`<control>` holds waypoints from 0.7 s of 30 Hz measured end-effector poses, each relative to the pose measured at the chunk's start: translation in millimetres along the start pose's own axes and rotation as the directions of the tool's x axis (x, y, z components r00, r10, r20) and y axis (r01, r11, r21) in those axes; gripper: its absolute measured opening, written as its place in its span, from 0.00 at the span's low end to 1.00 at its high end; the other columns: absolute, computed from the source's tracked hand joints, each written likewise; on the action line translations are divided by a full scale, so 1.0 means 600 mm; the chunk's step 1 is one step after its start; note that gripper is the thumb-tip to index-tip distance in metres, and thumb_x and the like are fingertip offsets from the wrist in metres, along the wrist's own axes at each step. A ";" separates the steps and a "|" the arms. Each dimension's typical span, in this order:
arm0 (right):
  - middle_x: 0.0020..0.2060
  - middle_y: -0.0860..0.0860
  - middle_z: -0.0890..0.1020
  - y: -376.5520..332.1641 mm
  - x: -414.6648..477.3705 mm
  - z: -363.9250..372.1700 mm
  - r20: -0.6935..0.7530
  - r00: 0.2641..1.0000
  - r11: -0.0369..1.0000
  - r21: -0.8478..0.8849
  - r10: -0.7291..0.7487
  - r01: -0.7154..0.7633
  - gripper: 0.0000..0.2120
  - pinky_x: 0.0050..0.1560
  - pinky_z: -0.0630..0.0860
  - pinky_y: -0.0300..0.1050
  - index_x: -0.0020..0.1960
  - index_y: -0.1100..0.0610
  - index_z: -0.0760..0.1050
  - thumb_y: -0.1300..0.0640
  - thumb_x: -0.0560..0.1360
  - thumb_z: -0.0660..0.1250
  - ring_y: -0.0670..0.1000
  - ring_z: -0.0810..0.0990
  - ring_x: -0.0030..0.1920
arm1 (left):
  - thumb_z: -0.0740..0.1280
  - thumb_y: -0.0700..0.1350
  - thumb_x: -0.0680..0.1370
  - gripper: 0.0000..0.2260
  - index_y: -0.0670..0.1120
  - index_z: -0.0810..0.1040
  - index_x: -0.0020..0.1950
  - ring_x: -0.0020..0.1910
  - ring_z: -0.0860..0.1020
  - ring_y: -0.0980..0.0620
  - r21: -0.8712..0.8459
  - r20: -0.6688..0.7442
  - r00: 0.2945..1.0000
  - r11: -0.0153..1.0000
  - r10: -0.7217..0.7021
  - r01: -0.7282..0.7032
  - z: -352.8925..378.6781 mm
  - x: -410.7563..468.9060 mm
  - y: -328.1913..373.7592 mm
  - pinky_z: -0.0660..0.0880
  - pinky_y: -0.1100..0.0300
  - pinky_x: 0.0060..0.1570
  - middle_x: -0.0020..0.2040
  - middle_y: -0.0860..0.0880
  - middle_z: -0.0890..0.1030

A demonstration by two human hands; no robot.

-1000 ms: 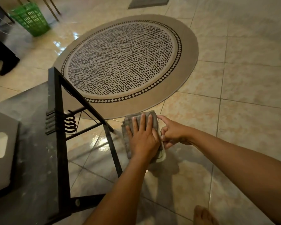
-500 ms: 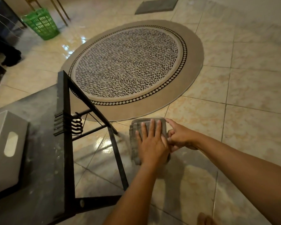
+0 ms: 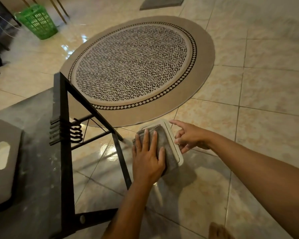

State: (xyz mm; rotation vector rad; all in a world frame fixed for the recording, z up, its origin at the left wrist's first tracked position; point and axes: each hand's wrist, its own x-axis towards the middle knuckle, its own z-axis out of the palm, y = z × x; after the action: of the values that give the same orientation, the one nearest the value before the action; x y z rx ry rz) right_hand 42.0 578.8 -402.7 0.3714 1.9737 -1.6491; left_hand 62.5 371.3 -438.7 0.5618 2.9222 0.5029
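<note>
A folded grey cloth point(image 3: 162, 140) lies on a flat white board point(image 3: 169, 129) with rounded corners, held low over the tiled floor beside the table leg. My left hand point(image 3: 148, 157) presses flat on the cloth with straight fingers and covers much of it. My right hand point(image 3: 188, 135) is at the board's right edge. Its index finger points out over the far corner and its other fingers curl against the white rim. The board's underside is hidden.
A black metal table frame point(image 3: 62, 152) with a dark top point(image 3: 36, 178) stands at the left and carries a grey box point(image 3: 2, 157). A round patterned rug point(image 3: 133, 66) lies ahead, with a green basket point(image 3: 37, 21) and a grey mat point(image 3: 160, 3) beyond. My bare foot point(image 3: 219, 232) is at the bottom edge.
The white board's rim now shows along the cloth's far and right sides. My right index finger has straightened. The view has shifted slightly.
</note>
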 end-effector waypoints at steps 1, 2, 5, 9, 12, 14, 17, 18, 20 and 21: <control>0.40 0.56 0.78 0.001 0.000 0.002 -0.004 1.000 1.000 -0.006 0.001 -0.001 0.42 0.38 0.84 0.51 0.79 0.44 0.54 0.74 0.75 0.64 0.51 0.81 0.35 | 0.45 0.63 0.81 0.29 0.58 0.41 0.80 0.77 0.30 0.48 0.001 -0.004 1.000 1.000 0.005 -0.005 0.006 -0.009 0.005 0.37 0.44 0.76 0.81 0.51 0.39; 0.40 0.56 0.77 0.002 0.000 0.003 -0.006 1.000 1.000 -0.012 0.002 -0.002 0.42 0.37 0.83 0.50 0.78 0.44 0.55 0.75 0.74 0.63 0.50 0.81 0.34 | 0.45 0.64 0.81 0.29 0.59 0.41 0.80 0.77 0.31 0.48 0.015 -0.006 1.000 1.000 0.020 -0.020 0.015 -0.018 0.013 0.37 0.43 0.75 0.81 0.51 0.39; 0.41 0.56 0.80 -0.002 0.000 0.003 0.011 1.000 1.000 -0.020 -0.002 0.002 0.43 0.42 0.84 0.58 0.78 0.45 0.55 0.77 0.72 0.61 0.53 0.82 0.38 | 0.43 0.64 0.81 0.28 0.59 0.40 0.80 0.78 0.35 0.48 0.112 -0.012 0.997 0.990 0.082 -0.080 0.039 -0.031 0.047 0.36 0.42 0.75 0.81 0.52 0.41; 0.38 0.54 0.78 0.000 0.000 0.006 -0.006 1.000 1.000 -0.020 -0.014 0.014 0.42 0.42 0.83 0.58 0.78 0.46 0.55 0.76 0.73 0.61 0.52 0.81 0.34 | 0.42 0.65 0.81 0.30 0.57 0.38 0.80 0.77 0.32 0.48 0.153 0.023 1.000 0.988 0.021 -0.024 0.026 -0.011 0.050 0.35 0.41 0.75 0.81 0.51 0.38; 0.39 0.55 0.75 0.004 -0.003 0.010 -0.006 1.000 1.000 -0.004 -0.012 0.012 0.41 0.39 0.84 0.54 0.78 0.45 0.55 0.75 0.75 0.63 0.51 0.79 0.33 | 0.42 0.67 0.80 0.31 0.57 0.37 0.80 0.77 0.32 0.48 0.127 0.004 0.998 0.990 -0.068 0.067 0.022 -0.039 0.040 0.37 0.40 0.75 0.81 0.51 0.37; 0.39 0.55 0.75 0.002 -0.003 0.009 -0.002 1.000 1.000 -0.008 -0.016 0.016 0.42 0.38 0.84 0.52 0.78 0.44 0.55 0.75 0.75 0.63 0.51 0.79 0.33 | 0.41 0.67 0.79 0.31 0.58 0.37 0.79 0.77 0.30 0.49 0.108 0.019 0.997 0.992 -0.071 0.069 0.027 -0.059 0.050 0.33 0.43 0.74 0.81 0.51 0.36; 0.38 0.55 0.75 0.000 0.000 0.005 -0.005 1.000 1.000 -0.013 -0.009 0.009 0.42 0.37 0.84 0.52 0.78 0.44 0.53 0.76 0.75 0.61 0.51 0.79 0.33 | 0.40 0.65 0.80 0.30 0.58 0.36 0.79 0.76 0.29 0.47 0.148 0.036 0.998 0.988 -0.058 0.052 0.030 -0.038 0.067 0.27 0.44 0.71 0.80 0.50 0.35; 0.38 0.55 0.75 0.000 -0.001 0.005 -0.007 1.000 1.000 -0.009 -0.005 0.005 0.42 0.36 0.84 0.51 0.78 0.44 0.53 0.76 0.75 0.61 0.50 0.79 0.33 | 0.40 0.64 0.80 0.29 0.58 0.36 0.79 0.76 0.30 0.47 0.165 0.047 0.997 0.985 -0.058 0.050 0.026 -0.026 0.067 0.28 0.43 0.72 0.80 0.50 0.35; 0.40 0.55 0.76 0.004 -0.005 0.005 -0.015 1.000 1.000 0.001 0.002 -0.002 0.42 0.37 0.84 0.51 0.79 0.44 0.53 0.75 0.75 0.62 0.50 0.80 0.33 | 0.42 0.64 0.81 0.30 0.57 0.35 0.79 0.77 0.30 0.47 0.156 0.068 0.994 0.985 -0.080 0.069 0.016 -0.011 0.057 0.32 0.41 0.74 0.80 0.50 0.35; 0.41 0.55 0.76 0.006 -0.007 0.006 -0.019 1.000 1.000 0.001 0.004 -0.004 0.42 0.38 0.84 0.52 0.79 0.44 0.54 0.75 0.75 0.62 0.50 0.81 0.33 | 0.43 0.64 0.81 0.30 0.57 0.35 0.79 0.76 0.30 0.47 0.144 0.069 0.993 0.986 -0.100 0.089 0.014 -0.012 0.049 0.35 0.40 0.74 0.80 0.49 0.35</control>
State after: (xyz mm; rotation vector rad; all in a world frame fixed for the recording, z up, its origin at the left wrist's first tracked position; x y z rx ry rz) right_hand 48.1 576.6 -403.6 0.3926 1.9848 -1.6502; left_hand 80.7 397.1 -436.1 0.4442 2.9098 0.2598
